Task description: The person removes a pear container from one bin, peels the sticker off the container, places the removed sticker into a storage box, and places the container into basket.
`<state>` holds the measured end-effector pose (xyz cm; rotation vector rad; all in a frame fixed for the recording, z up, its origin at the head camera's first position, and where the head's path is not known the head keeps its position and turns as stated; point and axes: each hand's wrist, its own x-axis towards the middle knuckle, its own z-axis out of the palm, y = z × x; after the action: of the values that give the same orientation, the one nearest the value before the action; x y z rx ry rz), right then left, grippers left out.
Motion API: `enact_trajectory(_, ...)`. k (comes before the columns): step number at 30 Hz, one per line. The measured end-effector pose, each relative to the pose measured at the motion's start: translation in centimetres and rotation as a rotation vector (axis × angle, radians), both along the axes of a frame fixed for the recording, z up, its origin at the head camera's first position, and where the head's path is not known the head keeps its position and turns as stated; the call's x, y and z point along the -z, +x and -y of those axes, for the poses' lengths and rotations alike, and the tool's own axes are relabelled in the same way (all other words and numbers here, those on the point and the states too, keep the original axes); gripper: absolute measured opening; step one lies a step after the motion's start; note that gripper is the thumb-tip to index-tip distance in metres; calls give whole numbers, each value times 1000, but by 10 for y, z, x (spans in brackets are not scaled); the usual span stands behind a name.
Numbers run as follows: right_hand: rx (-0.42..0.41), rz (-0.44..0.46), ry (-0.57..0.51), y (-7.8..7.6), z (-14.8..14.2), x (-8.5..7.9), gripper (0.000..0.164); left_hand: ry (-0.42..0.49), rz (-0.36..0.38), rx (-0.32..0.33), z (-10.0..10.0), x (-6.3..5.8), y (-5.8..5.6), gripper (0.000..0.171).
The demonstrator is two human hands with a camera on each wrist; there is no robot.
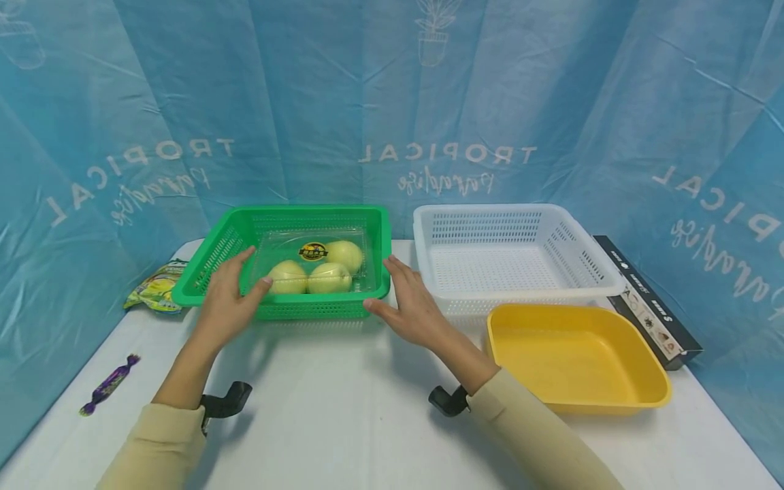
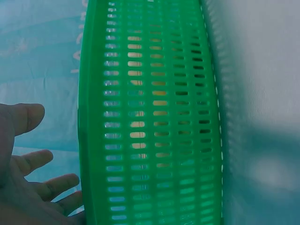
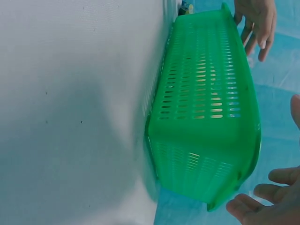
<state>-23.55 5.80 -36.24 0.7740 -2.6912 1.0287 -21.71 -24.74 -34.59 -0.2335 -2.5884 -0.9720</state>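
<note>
A green perforated basket [image 1: 318, 307] stands at the back left of the white table. Inside it lies a clear plastic box [image 1: 282, 245] with a black-and-yellow label and three round, pale yellow-green fruits [image 1: 329, 278]. My left hand [image 1: 228, 292] is at the basket's left front corner, fingers spread and thumb apart. At the right end is my right hand [image 1: 412, 305], its fingertips right at the rim and its fingers loosely extended. The left wrist view shows the left fingers [image 2: 61, 185] beside the rim. Neither hand grips anything.
Right of the green basket stands a white basket [image 1: 520, 295], with a yellow tub [image 1: 569, 361] in front of it. A long black box [image 1: 649, 306] lies at the right edge. A yellow-green packet [image 1: 156, 286] and a purple-wrapped candy [image 1: 110, 384] lie at left. A blue curtain hangs behind.
</note>
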Motion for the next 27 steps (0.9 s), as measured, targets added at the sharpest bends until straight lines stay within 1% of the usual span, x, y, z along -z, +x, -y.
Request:
enact_trajectory(4, 8, 24, -14, -3, 1, 2, 79, -10, 24, 19, 6, -2, -4, 62)
enact_trajectory(7, 14, 41, -31, -6, 2, 3, 78, -22, 48, 41, 10, -5, -8, 62)
enact_trajectory(9, 21, 48, -42, -8, 3, 5, 78, -24, 76, 54, 13, -7, -12, 62)
enact_trajectory(11, 25, 61, -52, -11, 4, 5, 78, -22, 113, 59, 15, -9, -15, 63)
enact_trajectory(14, 23, 72, -54, -14, 5, 8, 78, -19, 149, 67, 19, -9, -20, 64)
enact_trajectory(18, 21, 92, -48, -16, 6, 9, 78, -23, 172, 76, 25, -10, -24, 64)
enact_trajectory(21, 30, 103, -49, -17, 7, 9, 77, -33, 202, 69, 28, -10, -28, 66)
enact_trajectory(24, 33, 106, -49, -18, 6, 10, 76, -50, 244, 63, 32, -11, -33, 68)
enact_trajectory(27, 35, 112, -43, -19, 7, 11, 76, -55, 297, 72, 36, -11, -39, 71)
